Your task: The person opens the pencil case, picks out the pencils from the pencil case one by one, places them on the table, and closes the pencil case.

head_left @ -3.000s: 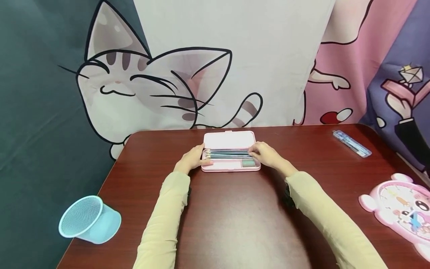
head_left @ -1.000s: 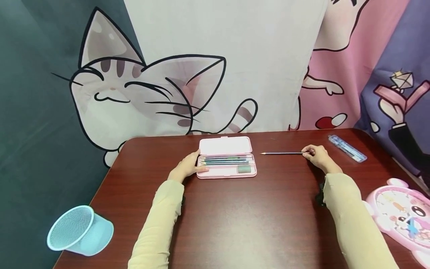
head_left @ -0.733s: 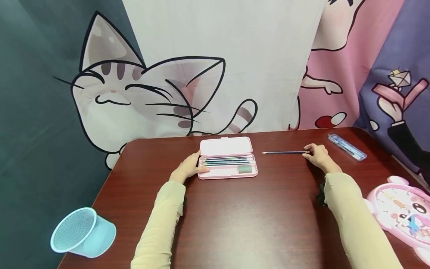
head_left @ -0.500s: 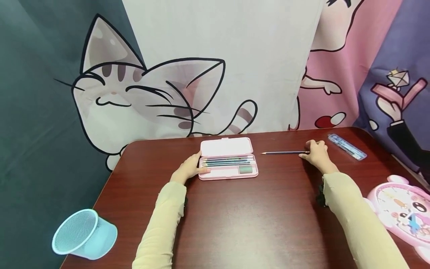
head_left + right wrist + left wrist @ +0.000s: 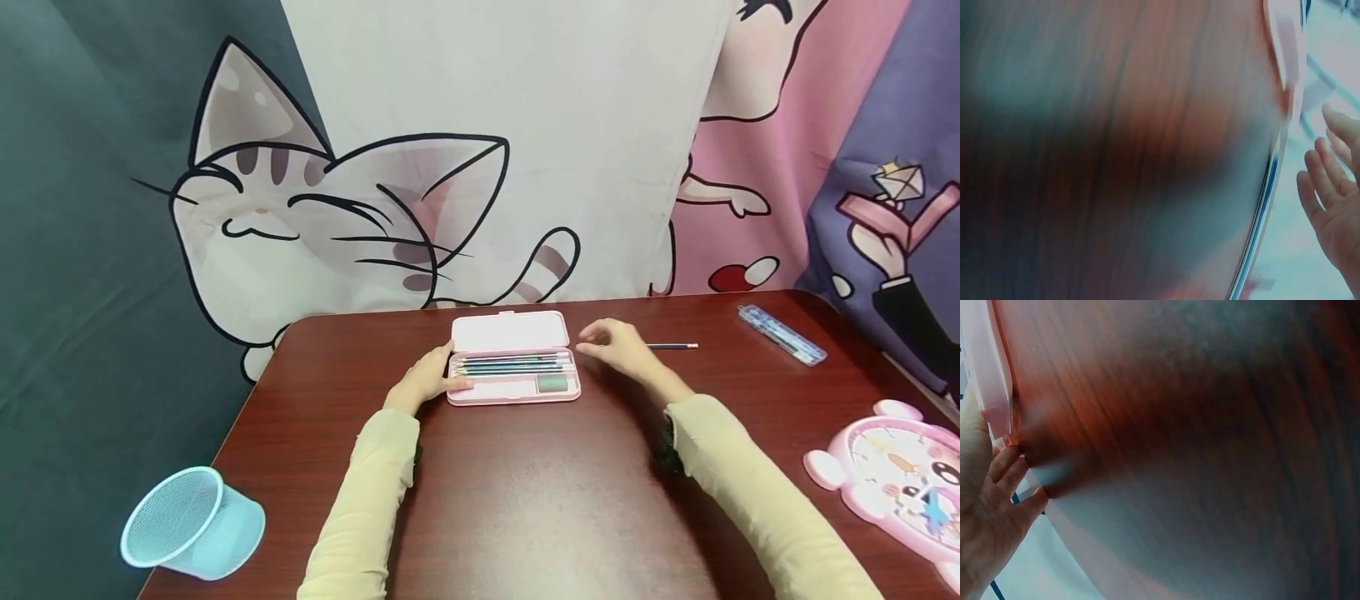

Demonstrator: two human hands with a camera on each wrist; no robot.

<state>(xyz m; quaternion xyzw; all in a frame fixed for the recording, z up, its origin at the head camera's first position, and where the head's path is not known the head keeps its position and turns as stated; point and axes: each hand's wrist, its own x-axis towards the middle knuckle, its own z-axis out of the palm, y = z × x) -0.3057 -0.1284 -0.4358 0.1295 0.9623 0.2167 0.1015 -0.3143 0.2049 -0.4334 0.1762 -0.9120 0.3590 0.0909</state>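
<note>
A pink pencil case (image 5: 510, 332) lies with its lid back on the table, with several pencils (image 5: 513, 365) and a grey-green eraser (image 5: 552, 383) inside. My left hand (image 5: 426, 379) grips its left end, thumb over the front tray. In the left wrist view the case (image 5: 991, 375) lies between thumb and fingers. My right hand (image 5: 611, 346) hovers just right of the case, fingers loosely bent and holding nothing. A single dark pencil (image 5: 673, 346) lies on the table, partly hidden by that hand. The right wrist view shows this pencil (image 5: 1263, 200) apart from the spread fingers (image 5: 1319, 169).
At the back right is a clear blue pen box (image 5: 782, 333). A pink animal-shaped clock (image 5: 851, 483) lies at the right edge. On the left, a light blue mesh pen holder (image 5: 228, 525) stands near the table's edge. A cat-printed curtain (image 5: 600, 167) hangs behind the table.
My right hand took a pencil from the case, laid it on the table to the right, let go, and moved back left beside the case. The left hand stays at the case's left end.
</note>
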